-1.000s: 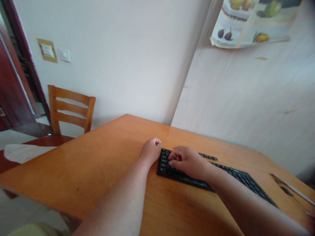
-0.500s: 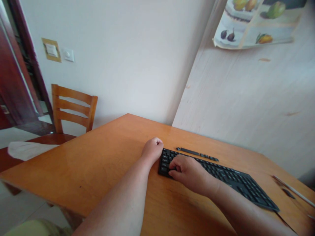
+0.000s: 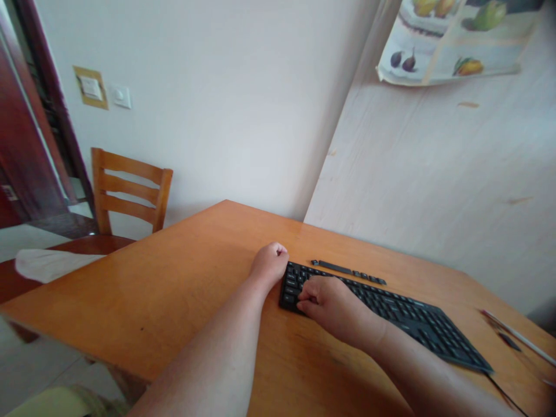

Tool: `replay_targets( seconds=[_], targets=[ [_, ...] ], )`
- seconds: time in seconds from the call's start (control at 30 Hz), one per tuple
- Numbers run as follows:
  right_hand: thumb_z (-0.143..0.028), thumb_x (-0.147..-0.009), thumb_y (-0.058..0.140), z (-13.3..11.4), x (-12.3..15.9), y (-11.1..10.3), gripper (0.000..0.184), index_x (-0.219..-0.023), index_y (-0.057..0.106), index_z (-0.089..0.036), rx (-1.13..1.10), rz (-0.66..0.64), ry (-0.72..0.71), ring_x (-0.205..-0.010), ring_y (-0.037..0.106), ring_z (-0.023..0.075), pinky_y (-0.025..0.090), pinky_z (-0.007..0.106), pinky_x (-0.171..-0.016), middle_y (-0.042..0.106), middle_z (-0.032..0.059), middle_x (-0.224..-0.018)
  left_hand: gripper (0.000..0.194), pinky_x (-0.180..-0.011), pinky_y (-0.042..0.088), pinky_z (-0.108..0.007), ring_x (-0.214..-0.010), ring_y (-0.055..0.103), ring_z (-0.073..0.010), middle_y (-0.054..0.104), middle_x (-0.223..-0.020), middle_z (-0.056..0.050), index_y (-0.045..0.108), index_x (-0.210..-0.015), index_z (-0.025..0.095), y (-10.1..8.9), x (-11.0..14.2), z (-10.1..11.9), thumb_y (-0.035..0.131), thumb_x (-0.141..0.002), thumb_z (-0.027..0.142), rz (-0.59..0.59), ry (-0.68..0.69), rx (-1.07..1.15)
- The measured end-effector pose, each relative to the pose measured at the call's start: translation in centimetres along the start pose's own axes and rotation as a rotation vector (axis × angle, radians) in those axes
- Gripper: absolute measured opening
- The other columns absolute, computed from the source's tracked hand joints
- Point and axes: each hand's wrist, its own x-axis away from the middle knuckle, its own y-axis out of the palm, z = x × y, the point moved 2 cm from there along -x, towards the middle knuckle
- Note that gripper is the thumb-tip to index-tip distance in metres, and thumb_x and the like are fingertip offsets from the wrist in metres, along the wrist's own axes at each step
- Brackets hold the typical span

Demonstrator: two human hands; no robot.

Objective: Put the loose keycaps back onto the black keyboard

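A black keyboard (image 3: 399, 307) lies slantwise on the wooden table, its left end nearest my hands. My left hand (image 3: 270, 263) is closed at the keyboard's far left corner, touching its edge; the fingertips are hidden. Over the near left keys is my right hand (image 3: 325, 298), thumb and fingers pinched together. Whatever is between those fingertips, if anything, is too small or covered to make out. Behind the keyboard lie loose black keycaps: a long space bar (image 3: 335, 267), a single small keycap (image 3: 315, 262) left of it, and several small keycaps (image 3: 368, 278) to its right.
The wooden table (image 3: 195, 272) reaches the wall. A thin light rod (image 3: 519, 335) and a small dark object (image 3: 509, 341) lie on its right side, near the keyboard cable (image 3: 504, 391). A wooden chair (image 3: 130, 188) stands at the left.
My right hand has shifted very slightly over the same keys, still pinched. My left hand and the loose keycaps have stayed in place.
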Motion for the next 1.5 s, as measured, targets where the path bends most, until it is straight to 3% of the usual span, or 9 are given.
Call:
replay_targets(
  seconds=[0.43, 0.67, 0.83, 1.27, 1.37, 1.5],
  targets=[
    [-0.023, -0.089, 0.047, -0.7, 1.4, 1.0, 0.021, -0.076, 0.063, -0.019, 0.146, 0.035, 0.056, -0.080, 0.061, 0.0172, 0.041, 0.027, -0.073, 0.066, 0.0048, -0.082, 0.016, -0.066, 0.041, -0.023, -0.076, 0.062, -0.0154, 0.072, -0.083, -0.002, 0.068, -0.078, 0.021, -0.1, 0.2, -0.1, 0.053, -0.082, 0.026, 0.000, 0.028, 0.008],
    [-0.016, -0.086, 0.046, -0.5, 2.2, -0.7, 0.027, -0.093, 0.071, -0.022, 0.070, 0.131, -0.017, -0.088, 0.063, 0.0170, 0.043, 0.026, -0.080, 0.070, 0.0031, -0.090, 0.016, -0.065, 0.041, -0.022, -0.077, 0.062, -0.0153, 0.073, -0.085, -0.003, 0.068, -0.079, 0.020, 0.0, 0.0, -0.2, 0.053, -0.081, 0.024, -0.002, 0.013, 0.008],
    [-0.014, -0.082, 0.047, -0.9, 2.5, -0.4, 0.032, -0.095, 0.074, -0.022, 0.068, 0.031, -0.028, -0.086, 0.064, 0.0165, 0.045, 0.025, -0.079, 0.071, 0.0023, -0.089, 0.016, -0.066, 0.041, -0.022, -0.077, 0.061, -0.0151, 0.072, -0.083, -0.003, 0.068, -0.077, 0.020, 0.0, 0.0, -0.2, 0.053, -0.081, 0.025, 0.001, 0.016, 0.011],
    [-0.014, -0.081, 0.048, -0.6, 2.5, -0.5, 0.030, -0.091, 0.075, -0.022, 0.053, 0.042, -0.035, -0.085, 0.064, 0.0163, 0.045, 0.025, -0.079, 0.072, 0.0021, -0.089, 0.016, -0.066, 0.041, -0.023, -0.077, 0.061, -0.0154, 0.072, -0.085, -0.003, 0.068, -0.079, 0.020, 0.0, 0.0, -0.2, 0.052, -0.081, 0.025, -0.004, 0.013, 0.017],
    [-0.013, -0.081, 0.048, 0.2, 2.0, -1.3, 0.027, -0.085, 0.073, -0.022, 0.016, 0.074, -0.038, -0.085, 0.064, 0.0163, 0.045, 0.025, -0.077, 0.072, 0.0015, -0.087, 0.016, -0.065, 0.041, -0.023, -0.078, 0.061, -0.0153, 0.072, -0.085, -0.003, 0.068, -0.079, 0.020, 0.0, 0.1, -0.2, 0.053, -0.081, 0.024, -0.005, 0.011, 0.022],
    [-0.017, -0.083, 0.050, 3.4, 0.1, -3.3, 0.026, -0.093, 0.073, -0.021, -0.004, 0.204, 0.015, -0.088, 0.064, 0.0174, 0.046, 0.028, -0.081, 0.073, 0.0034, -0.093, 0.017, -0.065, 0.042, -0.023, -0.078, 0.062, -0.0158, 0.072, -0.083, -0.003, 0.067, -0.078, 0.020, 0.0, 0.1, -0.3, 0.052, -0.082, 0.026, -0.011, 0.022, 0.031]
  ],
)
